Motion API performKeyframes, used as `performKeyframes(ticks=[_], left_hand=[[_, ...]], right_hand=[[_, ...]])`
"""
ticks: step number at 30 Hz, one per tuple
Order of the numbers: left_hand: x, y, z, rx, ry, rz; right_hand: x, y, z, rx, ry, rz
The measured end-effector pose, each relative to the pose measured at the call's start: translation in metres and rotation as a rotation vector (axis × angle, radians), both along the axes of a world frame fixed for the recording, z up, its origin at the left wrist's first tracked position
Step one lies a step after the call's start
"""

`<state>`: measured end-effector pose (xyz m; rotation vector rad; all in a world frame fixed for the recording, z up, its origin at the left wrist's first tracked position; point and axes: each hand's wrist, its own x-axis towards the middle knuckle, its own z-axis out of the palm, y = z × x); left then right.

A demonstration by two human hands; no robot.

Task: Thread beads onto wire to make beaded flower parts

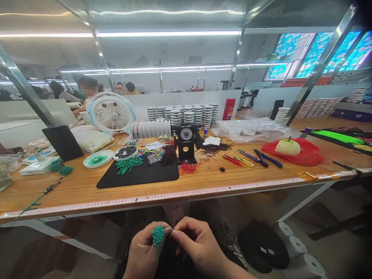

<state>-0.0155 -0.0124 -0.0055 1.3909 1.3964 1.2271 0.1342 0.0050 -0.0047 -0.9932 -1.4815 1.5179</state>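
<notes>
In front of my lap, my left hand (142, 248) is closed around a cluster of small green beads (158, 235), whose rounded face shows beside the index finger. My right hand (200, 244) meets it fingertip to fingertip, thumb and index pinched together. Whatever lies in that pinch is too small to make out. Both hands are below the table's front edge. On the black mat (139, 179) lie green bead sticks (129, 165) and loose coloured beads. Two white dishes beside it hold green beads (97, 159) and black beads (126, 152).
A measuring tape (174, 194) runs along the table's front edge. A black device (186, 143) carries a row of white spools (151, 129). Pliers (269, 158), tweezers (248, 155) and a peeled fruit on red plastic (287, 147) lie right. A fan (112, 112) and phone (62, 141) stand left.
</notes>
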Motion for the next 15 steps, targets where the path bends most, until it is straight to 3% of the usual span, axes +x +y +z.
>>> performKeyframes(ticks=[3,6,7,10,11,13,15], left_hand=[[-0.004,0.002,0.001,0.036,0.080,-0.059],[-0.029,0.008,0.006,0.045,0.162,-0.126],[-0.041,0.010,0.009,0.035,0.165,-0.084],[-0.070,0.014,0.021,-0.034,0.138,0.251],[-0.072,0.013,0.024,-0.073,0.152,0.289],[-0.063,0.011,0.028,-0.089,0.166,0.171],[-0.040,0.007,0.028,-0.068,0.167,-0.073]], right_hand=[[0.007,0.003,0.004,0.128,-0.156,0.014],[0.033,0.010,0.014,0.318,-0.340,0.057],[0.045,0.013,0.020,0.343,-0.381,0.049],[0.075,0.015,0.038,0.291,-0.483,-0.001],[0.079,0.014,0.043,0.278,-0.507,0.015],[0.075,0.010,0.049,0.278,-0.516,0.101],[0.058,0.007,0.047,0.288,-0.473,0.203]])
